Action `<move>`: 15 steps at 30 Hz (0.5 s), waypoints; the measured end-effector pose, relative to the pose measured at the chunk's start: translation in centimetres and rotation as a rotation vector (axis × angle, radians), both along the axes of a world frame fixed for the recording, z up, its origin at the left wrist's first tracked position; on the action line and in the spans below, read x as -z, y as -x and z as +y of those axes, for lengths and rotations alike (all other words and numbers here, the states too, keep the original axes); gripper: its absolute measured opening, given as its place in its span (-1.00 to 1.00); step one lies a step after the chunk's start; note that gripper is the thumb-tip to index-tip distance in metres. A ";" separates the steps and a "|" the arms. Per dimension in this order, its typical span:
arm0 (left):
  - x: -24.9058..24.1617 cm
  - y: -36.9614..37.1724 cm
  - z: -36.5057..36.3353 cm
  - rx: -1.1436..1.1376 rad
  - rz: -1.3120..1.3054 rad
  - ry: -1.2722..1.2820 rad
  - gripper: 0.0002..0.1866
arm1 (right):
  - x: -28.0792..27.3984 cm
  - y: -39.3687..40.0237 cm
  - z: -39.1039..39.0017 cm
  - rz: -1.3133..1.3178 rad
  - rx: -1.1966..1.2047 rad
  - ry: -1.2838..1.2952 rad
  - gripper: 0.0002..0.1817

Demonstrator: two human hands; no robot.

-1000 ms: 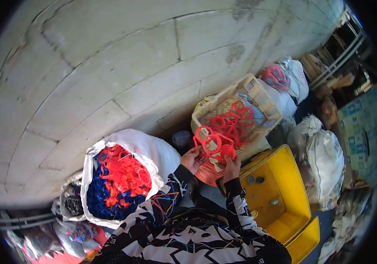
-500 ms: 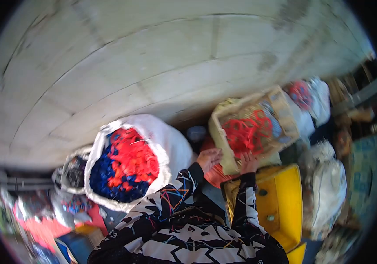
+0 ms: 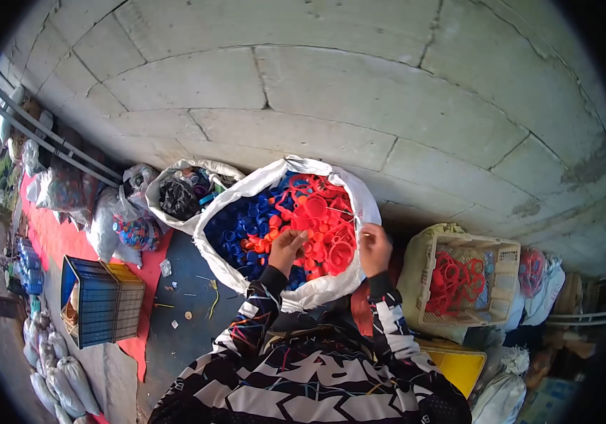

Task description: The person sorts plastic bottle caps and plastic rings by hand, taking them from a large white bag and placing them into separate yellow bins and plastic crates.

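A large white woven sack [image 3: 214, 265] stands wide at the mouth, filled with blue plastic caps [image 3: 236, 230] and red plastic rings and caps [image 3: 327, 219]. Over the middle of this fill is my left hand [image 3: 286, 252], its thumb and fingers drawn together in a pinch; whatever lies between them is too small to name. My right hand [image 3: 375, 251] is at the sack's right rim with curled fingers, and their grip cannot be made out. A thin pale strand lies over the red pieces near the right hand.
Right of the sack is a pale plastic crate [image 3: 469, 321] holding red rings, with a yellow bin [image 3: 458, 367] below it. A smaller sack [image 3: 168, 169] with black plastic adjoins on the left. A blue crate [image 3: 108, 307] stands on the floor. A block wall [image 3: 331, 92] runs behind.
My view has swung left. Both hands have moved from the pale crate of red rings to the large white sack, and their fingers are now more curled.
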State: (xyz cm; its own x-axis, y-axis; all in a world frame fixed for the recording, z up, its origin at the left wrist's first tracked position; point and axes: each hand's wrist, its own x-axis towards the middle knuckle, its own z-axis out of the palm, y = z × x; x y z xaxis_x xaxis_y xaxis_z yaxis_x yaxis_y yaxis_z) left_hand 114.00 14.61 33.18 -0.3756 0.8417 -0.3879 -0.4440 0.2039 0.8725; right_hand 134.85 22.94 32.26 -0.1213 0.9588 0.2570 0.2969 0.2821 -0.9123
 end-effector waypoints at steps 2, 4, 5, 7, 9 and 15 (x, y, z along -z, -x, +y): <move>3.1 2.9 0.7 -0.004 0.272 -0.024 -0.81 | -0.6 4.1 0.9 -0.057 -0.126 0.021 -0.75; 3.2 4.8 1.3 0.037 0.667 -0.012 -0.82 | 0.3 6.7 1.7 -0.268 -0.220 -0.075 -0.72; 3.3 5.7 1.7 0.056 0.865 -0.009 -0.80 | 1.0 7.9 2.0 -0.301 -0.240 -0.072 -0.66; 3.2 7.5 2.8 0.109 1.293 -0.068 -0.73 | 2.1 10.0 2.3 -0.407 -0.223 -0.029 -0.57; 2.3 7.9 4.0 0.197 1.438 0.000 -0.64 | 2.7 11.8 2.1 -0.470 -0.178 -0.010 -0.56; 4.0 9.4 6.5 0.397 1.614 -0.129 -0.73 | 4.2 14.3 2.7 -0.581 -0.116 0.080 -0.53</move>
State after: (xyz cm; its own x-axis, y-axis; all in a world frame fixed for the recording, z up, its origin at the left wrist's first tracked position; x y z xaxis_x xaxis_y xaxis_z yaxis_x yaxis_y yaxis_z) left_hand 104.63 21.09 29.15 -0.0632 0.9700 0.2347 0.9280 -0.0294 0.3714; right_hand 120.59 25.59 28.10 -0.3252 0.9446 0.0448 0.7250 0.2794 -0.6296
